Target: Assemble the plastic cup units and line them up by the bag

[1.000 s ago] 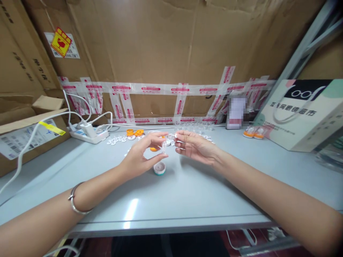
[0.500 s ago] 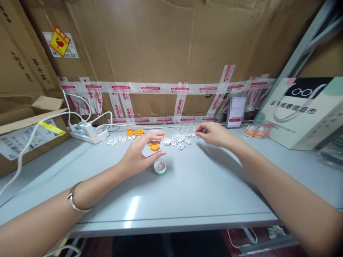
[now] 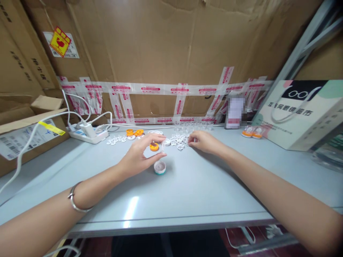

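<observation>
My left hand (image 3: 143, 153) holds a small clear plastic piece (image 3: 163, 145) upright between thumb and fingers. Just below it, a round white cap with a teal base (image 3: 160, 167) rests on the table. My right hand (image 3: 200, 141) has its fingertips pinched at the right edge of a pile of small white-and-clear parts (image 3: 180, 141); whatever is between them is too small to make out. An orange ring (image 3: 154, 146) and a white ring (image 3: 167, 142) lie behind my left fingers. More orange rings (image 3: 134, 133) sit further back, beside small white pieces (image 3: 116, 139).
Clear round parts (image 3: 193, 125) line the back of the table. A phone (image 3: 233, 113), orange-based pieces (image 3: 252, 132) and a paper bag (image 3: 292, 114) stand at right. A power strip (image 3: 89, 134), cables and an open carton (image 3: 32, 139) are at left.
My right hand has moved left and slightly down, from the clear parts to the edge of the white pile. My left hand stays nearly still with the clear piece.
</observation>
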`<action>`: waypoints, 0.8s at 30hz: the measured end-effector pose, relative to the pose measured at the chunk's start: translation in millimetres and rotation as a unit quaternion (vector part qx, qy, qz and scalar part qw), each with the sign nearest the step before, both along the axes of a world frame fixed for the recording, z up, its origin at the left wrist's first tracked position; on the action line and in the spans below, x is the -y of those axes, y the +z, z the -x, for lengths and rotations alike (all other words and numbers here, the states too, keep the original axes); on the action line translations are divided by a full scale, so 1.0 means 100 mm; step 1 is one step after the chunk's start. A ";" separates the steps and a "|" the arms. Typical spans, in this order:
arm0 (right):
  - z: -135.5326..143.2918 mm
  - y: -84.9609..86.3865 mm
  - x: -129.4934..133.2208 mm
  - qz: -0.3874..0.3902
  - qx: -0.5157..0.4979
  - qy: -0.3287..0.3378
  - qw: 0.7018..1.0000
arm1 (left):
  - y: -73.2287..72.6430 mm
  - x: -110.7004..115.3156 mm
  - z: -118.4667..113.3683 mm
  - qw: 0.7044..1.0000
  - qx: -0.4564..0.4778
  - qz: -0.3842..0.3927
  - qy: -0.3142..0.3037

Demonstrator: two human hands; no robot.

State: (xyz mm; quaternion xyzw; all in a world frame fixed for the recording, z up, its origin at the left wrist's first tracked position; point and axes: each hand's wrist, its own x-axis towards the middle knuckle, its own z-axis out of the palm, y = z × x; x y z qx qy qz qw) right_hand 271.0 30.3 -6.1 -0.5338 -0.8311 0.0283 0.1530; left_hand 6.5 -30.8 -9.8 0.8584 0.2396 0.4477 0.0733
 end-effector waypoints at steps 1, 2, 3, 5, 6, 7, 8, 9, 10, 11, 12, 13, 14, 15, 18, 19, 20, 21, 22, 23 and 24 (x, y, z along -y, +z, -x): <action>-0.01 0.01 0.00 -0.001 -0.001 -0.004 1.000 | 0.00 0.00 0.00 1.000 -0.001 0.001 0.000; -0.02 0.02 0.00 -0.003 -0.004 -0.010 1.000 | 0.00 0.00 0.00 1.000 -0.001 0.002 0.001; -0.02 0.03 0.00 -0.003 -0.008 -0.014 1.000 | 0.00 0.00 0.01 1.000 -0.003 0.003 0.001; -0.02 0.04 0.00 0.002 -0.017 -0.022 1.000 | 0.00 0.00 0.01 1.000 -0.005 0.003 0.001; -0.02 0.03 0.01 0.006 -0.021 -0.024 0.999 | -0.01 0.00 0.01 1.000 -0.006 0.001 0.001; -0.01 0.02 0.01 0.011 -0.024 -0.026 0.999 | -0.01 0.00 0.01 1.000 -0.007 0.000 0.001; 0.01 0.00 0.01 0.017 -0.026 -0.028 0.999 | -0.01 0.00 0.01 1.000 -0.007 -0.001 0.001; 0.02 -0.02 0.01 0.023 -0.027 -0.030 0.999 | 0.00 0.00 0.01 1.000 -0.007 -0.002 -0.001; 0.04 -0.03 0.02 0.030 -0.028 -0.032 0.999 | 0.00 0.00 0.01 1.000 -0.007 -0.002 -0.002; 0.05 -0.05 0.02 0.036 -0.028 -0.035 0.998 | 0.00 0.01 0.01 1.000 -0.007 -0.002 -0.002; 0.07 -0.06 0.03 0.041 -0.029 -0.037 0.998 | 0.00 0.01 0.01 1.000 -0.008 -0.002 -0.003; 0.08 -0.06 0.03 0.046 -0.031 -0.039 0.998 | 0.00 0.01 0.01 1.000 -0.010 -0.001 -0.003; 0.09 -0.06 0.04 0.049 -0.032 -0.041 0.997 | 0.01 0.01 0.01 1.000 -0.012 -0.001 -0.003; 0.10 -0.06 0.05 0.050 -0.034 -0.043 0.997 | 0.01 0.01 0.01 1.000 -0.014 0.000 -0.002; 0.11 -0.05 0.05 0.040 -0.040 -0.051 0.997 | 0.01 0.00 0.01 1.000 -0.021 0.004 0.004; 0.11 -0.06 0.05 0.036 -0.042 -0.052 0.997 | 0.01 0.01 0.01 1.000 -0.023 0.005 0.006; 0.11 -0.07 0.04 0.032 -0.043 -0.051 0.997 | 0.01 0.01 0.00 1.000 -0.024 0.005 0.007; 0.11 -0.09 0.03 0.029 -0.043 -0.049 0.997 | 0.01 0.01 0.00 1.000 -0.024 0.006 0.006; 0.11 -0.10 0.02 0.027 -0.042 -0.046 0.998 | 0.01 0.01 0.00 1.000 -0.023 0.006 0.004; 0.11 -0.11 0.01 0.025 -0.041 -0.042 0.998 | 0.01 0.01 0.00 1.000 -0.022 0.007 0.003; 0.11 -0.12 0.01 0.023 -0.041 -0.039 0.998 | 0.01 0.01 0.00 1.000 -0.022 0.008 0.003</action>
